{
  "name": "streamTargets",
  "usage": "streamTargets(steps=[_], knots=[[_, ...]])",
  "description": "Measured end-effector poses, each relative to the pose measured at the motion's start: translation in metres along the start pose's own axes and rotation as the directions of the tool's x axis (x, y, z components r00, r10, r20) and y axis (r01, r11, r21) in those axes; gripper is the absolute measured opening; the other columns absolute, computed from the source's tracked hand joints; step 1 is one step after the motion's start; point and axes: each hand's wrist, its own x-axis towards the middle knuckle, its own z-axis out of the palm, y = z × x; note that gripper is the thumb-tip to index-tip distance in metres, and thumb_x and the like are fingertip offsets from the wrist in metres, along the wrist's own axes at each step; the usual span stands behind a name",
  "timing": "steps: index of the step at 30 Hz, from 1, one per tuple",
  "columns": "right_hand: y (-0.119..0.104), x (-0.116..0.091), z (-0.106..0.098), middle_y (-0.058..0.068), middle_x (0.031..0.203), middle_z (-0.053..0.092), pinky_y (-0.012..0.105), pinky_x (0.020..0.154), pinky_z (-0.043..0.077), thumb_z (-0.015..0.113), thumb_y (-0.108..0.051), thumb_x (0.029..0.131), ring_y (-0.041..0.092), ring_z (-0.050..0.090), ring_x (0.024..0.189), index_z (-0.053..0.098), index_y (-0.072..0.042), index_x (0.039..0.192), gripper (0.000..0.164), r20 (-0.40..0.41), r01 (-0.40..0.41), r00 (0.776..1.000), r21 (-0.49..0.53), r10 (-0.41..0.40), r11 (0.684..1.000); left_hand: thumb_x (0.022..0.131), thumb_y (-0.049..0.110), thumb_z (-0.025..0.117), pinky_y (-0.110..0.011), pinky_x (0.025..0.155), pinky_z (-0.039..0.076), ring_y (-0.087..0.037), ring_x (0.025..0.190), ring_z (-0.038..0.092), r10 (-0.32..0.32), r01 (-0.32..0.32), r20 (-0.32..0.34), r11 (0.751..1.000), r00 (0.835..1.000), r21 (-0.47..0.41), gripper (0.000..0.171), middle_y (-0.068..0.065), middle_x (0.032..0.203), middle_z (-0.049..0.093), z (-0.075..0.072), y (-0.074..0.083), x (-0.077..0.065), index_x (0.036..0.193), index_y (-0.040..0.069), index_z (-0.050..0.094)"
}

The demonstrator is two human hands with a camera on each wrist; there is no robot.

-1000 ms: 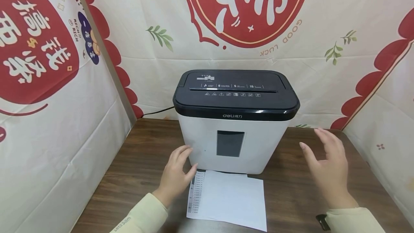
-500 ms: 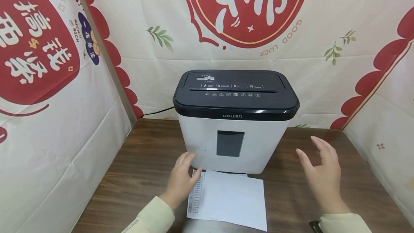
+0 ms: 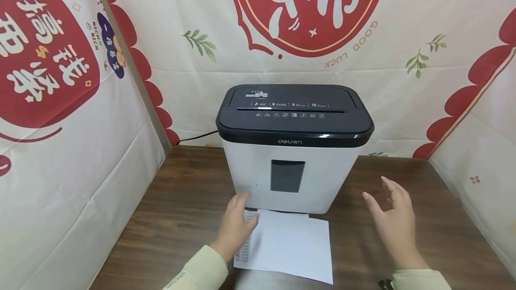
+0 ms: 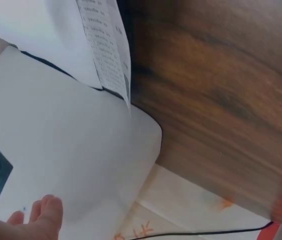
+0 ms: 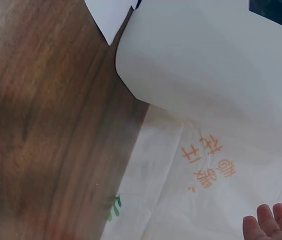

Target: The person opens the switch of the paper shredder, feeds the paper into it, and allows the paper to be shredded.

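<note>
The left hand [image 3: 234, 229] had slid inward and a little down over the last second, from beside the lower left of the shredder [image 3: 294, 141] to above the near corner of the paper. Its fingers were loosely bent around nothing; whether a fingertip brushed the shredder's front or the sheets could not be told.

Just right of it, the sheets of paper [image 3: 296, 247] lay flat on the desk [image 3: 181, 205], directly in front of the shredder's base, the upper one blank, with a printed strip [image 3: 243, 256] showing along the left edge beneath it. They had not visibly moved. The shredder stood upright behind them, likewise unmoved, its dark window [image 3: 287, 176] facing the person and no paper showing in the slot [image 3: 291, 109] on top.

Farthest right, the right hand [image 3: 396, 227] had also drifted inward and lower, thumb and fingers spread and nothing between them. It hung over the desk, well apart from both shredder and sheets.

With the gap between the hands narrowed around the paper, the work seemed to be at the approach: the left hand looked nearly placed to take hold, the right less so, and nothing was lifted yet.
</note>
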Motion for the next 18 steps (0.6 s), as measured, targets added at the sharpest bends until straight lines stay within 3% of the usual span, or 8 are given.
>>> streamTargets(steps=[3,9,11,13,16,18], knots=[[0.001,-0.003,0.001,0.022,0.129,0.053,0.005,0.083,0.028,0.075,0.001,0.079,0.031,0.048,0.117,0.052,0.003,0.133,0.058,0.041,-0.027,0.999,-0.023,0.028,0.999,0.081,0.011,0.075,-0.046,0.098,0.045,-0.034,0.121,0.052,-0.026,0.026,0.017,1.0,1.0,0.001,0.056,-0.017,0.127,0.054,0.006,-0.001,0.0,0.13,0.001,0.051],[0.007,-0.012,0.005,0.024,0.132,0.05,0.008,0.083,0.029,0.074,-0.005,0.082,0.037,0.046,0.122,0.05,0.003,0.135,0.058,0.115,-0.065,0.991,-0.074,0.073,0.995,0.078,0.008,0.077,-0.047,0.097,0.045,-0.037,0.116,0.054,-0.088,0.09,0.04,0.995,0.995,-0.033,0.056,-0.02,0.122,0.055,0.015,-0.003,-0.001,0.127,-0.003,0.053],[0.009,-0.015,0.007,0.026,0.132,0.048,0.018,0.092,0.037,0.074,-0.007,0.084,0.04,0.045,0.122,0.049,0.003,0.136,0.059,0.151,-0.068,0.985,-0.09,0.081,0.994,0.078,0.008,0.077,-0.048,0.097,0.045,-0.037,0.116,0.053,-0.124,0.127,0.06,0.991,0.99,-0.051,0.055,-0.021,0.123,0.055,0.017,-0.004,0.0,0.127,-0.004,0.054],[0.01,-0.018,0.008,0.028,0.134,0.045,0.038,0.096,0.042,0.072,-0.01,0.085,0.044,0.044,0.121,0.046,0.005,0.137,0.06,0.201,-0.074,0.975,-0.104,0.094,0.992,0.079,0.009,0.077,-0.048,0.097,0.045,-0.038,0.117,0.053,-0.155,0.16,0.084,0.985,0.984,-0.059,0.055,-0.021,0.123,0.055,0.02,-0.005,0.0,0.127,-0.004,0.054],[0.01,-0.021,0.009,0.032,0.137,0.038,0.065,0.092,0.036,0.07,-0.016,0.088,0.049,0.041,0.121,0.04,0.006,0.14,0.064,0.297,-0.091,0.946,-0.135,0.128,0.987,0.078,0.01,0.078,-0.048,0.097,0.045,-0.039,0.117,0.053,-0.177,0.184,0.104,0.981,0.979,-0.055,0.055,-0.022,0.124,0.055,0.023,-0.006,0.001,0.126,-0.004,0.054],[0.01,-0.022,0.011,0.034,0.14,0.034,0.068,0.093,0.034,0.069,-0.019,0.089,0.051,0.038,0.123,0.037,0.007,0.142,0.068,0.361,-0.103,0.919,-0.164,0.157,0.981,0.077,0.009,0.078,-0.049,0.096,0.045,-0.04,0.116,0.053,-0.183,0.189,0.109,0.981,0.977,-0.051,0.055,-0.023,0.123,0.055,0.025,-0.006,0.002,0.125,-0.005,0.054]])
